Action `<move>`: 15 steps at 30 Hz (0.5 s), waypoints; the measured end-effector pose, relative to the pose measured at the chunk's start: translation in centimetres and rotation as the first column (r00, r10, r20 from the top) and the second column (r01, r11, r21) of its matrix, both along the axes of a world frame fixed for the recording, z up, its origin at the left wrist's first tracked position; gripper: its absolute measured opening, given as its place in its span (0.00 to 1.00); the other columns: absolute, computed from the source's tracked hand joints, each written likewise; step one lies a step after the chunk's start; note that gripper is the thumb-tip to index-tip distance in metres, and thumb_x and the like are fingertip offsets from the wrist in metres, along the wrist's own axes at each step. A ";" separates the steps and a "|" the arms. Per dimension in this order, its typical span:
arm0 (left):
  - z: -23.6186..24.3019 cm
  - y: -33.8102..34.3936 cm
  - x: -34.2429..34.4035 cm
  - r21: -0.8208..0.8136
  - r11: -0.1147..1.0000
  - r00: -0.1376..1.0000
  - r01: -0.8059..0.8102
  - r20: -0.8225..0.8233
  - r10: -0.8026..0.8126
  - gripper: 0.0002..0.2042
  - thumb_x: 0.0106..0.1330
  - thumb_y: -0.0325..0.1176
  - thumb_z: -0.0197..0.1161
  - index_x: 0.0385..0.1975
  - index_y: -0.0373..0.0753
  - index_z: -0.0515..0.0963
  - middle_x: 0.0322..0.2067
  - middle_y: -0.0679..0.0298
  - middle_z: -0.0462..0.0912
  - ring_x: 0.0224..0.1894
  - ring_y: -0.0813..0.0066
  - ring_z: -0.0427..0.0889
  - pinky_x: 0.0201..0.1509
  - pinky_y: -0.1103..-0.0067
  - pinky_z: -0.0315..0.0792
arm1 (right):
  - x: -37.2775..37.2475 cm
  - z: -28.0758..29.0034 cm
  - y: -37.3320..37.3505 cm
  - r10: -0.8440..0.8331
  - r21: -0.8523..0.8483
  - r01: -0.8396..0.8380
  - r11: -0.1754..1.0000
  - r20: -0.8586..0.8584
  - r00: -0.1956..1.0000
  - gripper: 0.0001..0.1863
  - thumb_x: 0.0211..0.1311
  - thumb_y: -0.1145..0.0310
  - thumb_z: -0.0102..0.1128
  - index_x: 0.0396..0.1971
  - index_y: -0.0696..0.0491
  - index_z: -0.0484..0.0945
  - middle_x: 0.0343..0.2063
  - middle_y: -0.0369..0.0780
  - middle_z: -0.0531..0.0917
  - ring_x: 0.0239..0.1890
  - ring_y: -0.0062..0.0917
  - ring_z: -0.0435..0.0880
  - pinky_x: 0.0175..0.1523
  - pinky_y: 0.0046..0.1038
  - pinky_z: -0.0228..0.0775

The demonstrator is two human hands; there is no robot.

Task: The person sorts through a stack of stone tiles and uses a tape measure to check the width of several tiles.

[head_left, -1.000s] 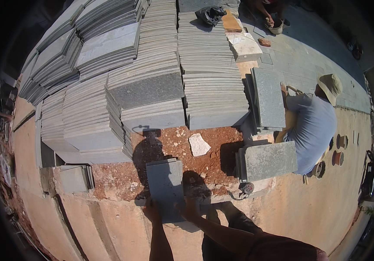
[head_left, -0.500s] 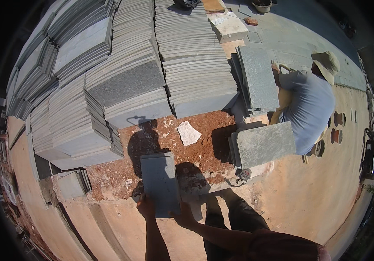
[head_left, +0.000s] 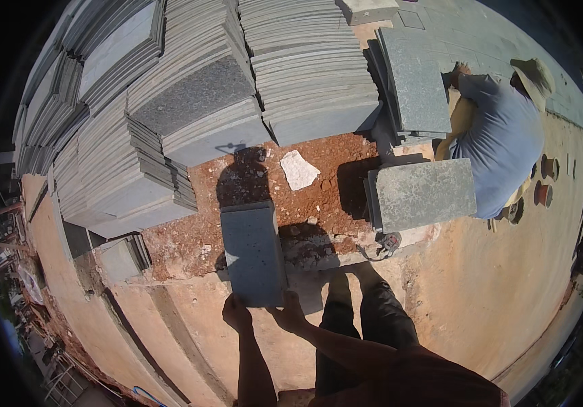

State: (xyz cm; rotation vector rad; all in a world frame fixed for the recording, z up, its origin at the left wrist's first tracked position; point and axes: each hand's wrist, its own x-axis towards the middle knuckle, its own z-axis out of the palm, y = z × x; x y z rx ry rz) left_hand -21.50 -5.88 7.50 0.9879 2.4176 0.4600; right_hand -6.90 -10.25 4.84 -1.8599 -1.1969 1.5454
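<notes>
A small stack of grey stone tiles [head_left: 253, 256] lies lengthwise in front of me, shaded by my shadow. My left hand [head_left: 237, 315] grips its near left corner, fingers closed at the edge. At the near right corner my right hand [head_left: 289, 315] holds on in the same way. The undersides of the tiles and some of my fingertips are hidden. Red soil [head_left: 264, 183] with a pale flat stone [head_left: 299, 170] on it lies just beyond the tiles.
Long rows of upright tiles [head_left: 312, 88] stand beyond the soil. A speckled slab [head_left: 424, 195] tops a pile on the right, beside a grey device with a cord [head_left: 390, 242]. A co-worker in a hat [head_left: 498, 129] bends there. A small tile stack [head_left: 122, 259] leans at left.
My view has tipped downward, so the surroundings sit higher. Both hands have shifted along the tiles to their near corners. The co-worker stays bent over at the right.
</notes>
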 end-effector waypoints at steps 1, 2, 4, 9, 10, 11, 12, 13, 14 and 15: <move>0.5 1.0 0.3 -0.020 0.999 0.999 -0.031 0.038 0.032 0.12 0.69 0.31 0.59 0.43 0.31 0.84 0.36 0.52 0.88 0.37 0.63 0.87 0.44 0.71 0.79 | 0.9 0.4 0.9 0.002 -0.067 -0.011 0.998 -0.126 0.992 0.37 0.59 0.56 0.67 0.56 0.66 0.62 0.54 0.59 0.66 0.60 0.52 0.64 0.64 0.46 0.59; -0.2 1.2 0.1 -0.029 0.999 0.999 0.039 -0.009 -0.039 0.11 0.68 0.31 0.59 0.44 0.32 0.84 0.37 0.51 0.88 0.38 0.63 0.87 0.44 0.71 0.78 | 1.5 -0.2 1.0 0.012 -0.040 -0.018 0.999 -0.146 0.989 0.36 0.59 0.56 0.68 0.57 0.64 0.62 0.54 0.57 0.66 0.60 0.51 0.64 0.64 0.45 0.59; -0.2 0.8 -0.1 0.012 1.000 1.000 0.003 -0.007 -0.003 0.12 0.68 0.32 0.60 0.44 0.33 0.84 0.37 0.51 0.87 0.38 0.63 0.87 0.45 0.71 0.78 | 1.6 2.6 2.2 -0.100 -0.048 0.095 0.994 -0.092 0.991 0.23 0.58 0.61 0.67 0.48 0.60 0.73 0.50 0.54 0.74 0.56 0.46 0.71 0.60 0.42 0.64; 0.1 0.5 0.3 0.012 1.000 0.999 -0.024 0.045 0.024 0.13 0.69 0.33 0.59 0.46 0.32 0.83 0.38 0.52 0.87 0.41 0.63 0.86 0.48 0.72 0.77 | 2.5 0.5 1.2 0.040 -0.059 -0.054 0.997 -0.226 0.973 0.30 0.60 0.60 0.67 0.54 0.60 0.66 0.53 0.56 0.68 0.57 0.49 0.68 0.60 0.45 0.63; 0.0 0.5 0.6 -0.006 0.999 0.997 -0.043 0.057 0.043 0.13 0.69 0.33 0.59 0.46 0.32 0.83 0.40 0.51 0.87 0.43 0.63 0.86 0.49 0.72 0.77 | 2.8 0.4 1.2 0.036 -0.059 -0.051 0.997 -0.226 0.973 0.29 0.60 0.60 0.67 0.54 0.60 0.66 0.52 0.56 0.68 0.57 0.49 0.68 0.60 0.45 0.63; 0.1 0.6 0.9 -0.025 0.998 0.996 -0.059 0.070 0.060 0.14 0.70 0.33 0.58 0.47 0.32 0.82 0.41 0.51 0.87 0.44 0.63 0.86 0.50 0.72 0.76 | 2.8 0.4 1.1 0.022 -0.085 -0.040 0.996 -0.205 0.978 0.30 0.60 0.60 0.67 0.55 0.60 0.65 0.52 0.56 0.68 0.58 0.50 0.67 0.61 0.45 0.62; 0.1 0.5 1.3 -0.018 0.999 0.996 -0.043 0.072 0.044 0.13 0.70 0.32 0.58 0.48 0.32 0.82 0.41 0.51 0.87 0.44 0.63 0.86 0.50 0.72 0.76 | 2.9 0.6 0.8 0.005 -0.064 -0.016 0.998 -0.172 0.985 0.31 0.60 0.60 0.67 0.56 0.61 0.65 0.53 0.56 0.68 0.59 0.50 0.67 0.62 0.45 0.62; 0.7 0.4 1.4 -0.007 0.999 0.997 -0.036 0.062 0.037 0.13 0.70 0.32 0.58 0.48 0.31 0.82 0.41 0.51 0.87 0.44 0.63 0.86 0.50 0.73 0.76 | 2.7 1.5 0.8 -0.004 -0.038 -0.002 0.999 -0.151 0.989 0.32 0.60 0.60 0.67 0.57 0.61 0.65 0.53 0.57 0.68 0.59 0.50 0.67 0.62 0.45 0.62; 0.8 0.3 1.6 0.004 1.000 0.998 -0.022 0.057 0.022 0.13 0.70 0.31 0.58 0.48 0.31 0.82 0.41 0.51 0.87 0.44 0.63 0.86 0.50 0.73 0.77 | 2.7 2.0 1.0 -0.020 -0.012 0.019 1.000 -0.124 0.992 0.33 0.60 0.59 0.68 0.58 0.61 0.64 0.54 0.57 0.68 0.60 0.50 0.66 0.63 0.45 0.61; 0.7 0.3 1.6 0.008 1.000 0.999 -0.020 0.041 0.020 0.13 0.70 0.31 0.58 0.48 0.31 0.82 0.41 0.51 0.87 0.43 0.63 0.86 0.50 0.72 0.77 | 2.6 2.5 1.2 -0.022 0.017 0.024 1.000 -0.099 0.995 0.34 0.60 0.59 0.68 0.59 0.62 0.63 0.54 0.57 0.67 0.60 0.50 0.66 0.63 0.45 0.61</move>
